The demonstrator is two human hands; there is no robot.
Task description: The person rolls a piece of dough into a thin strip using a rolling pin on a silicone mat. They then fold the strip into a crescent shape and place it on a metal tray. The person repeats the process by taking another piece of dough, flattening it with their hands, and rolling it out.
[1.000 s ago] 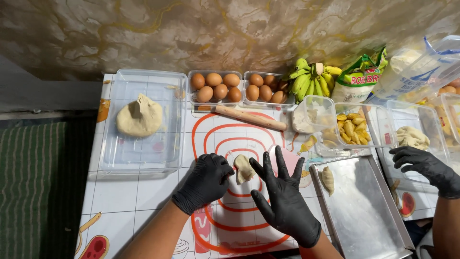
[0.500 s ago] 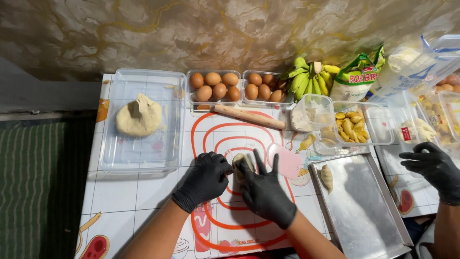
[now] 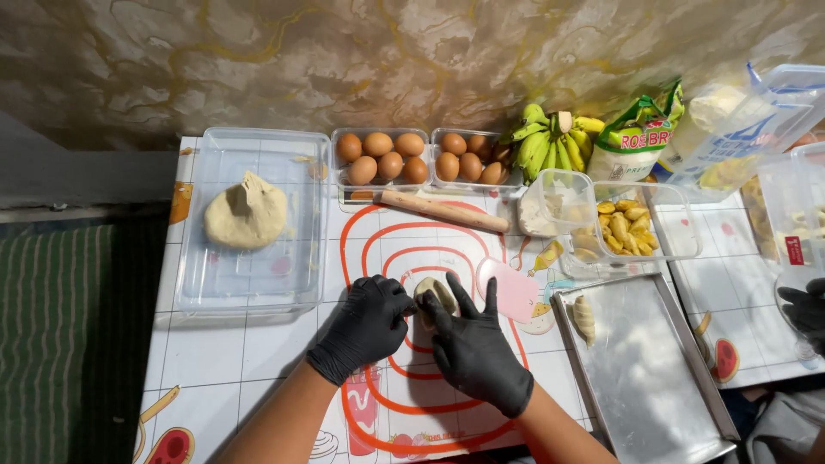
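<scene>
Both black-gloved hands meet over the red-ringed mat (image 3: 378, 236). The left hand (image 3: 365, 326) curls its fingers around a small dough piece (image 3: 434, 296); the right hand (image 3: 473, 348) presses it, fingers partly spread. A wooden rolling pin (image 3: 445, 210) lies behind them.

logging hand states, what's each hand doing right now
Left hand: fingers curled, pinching the dough piece from its left side.
Right hand: fingers partly spread, pressing on the same dough piece; whether it truly grips it cannot be told.
</scene>
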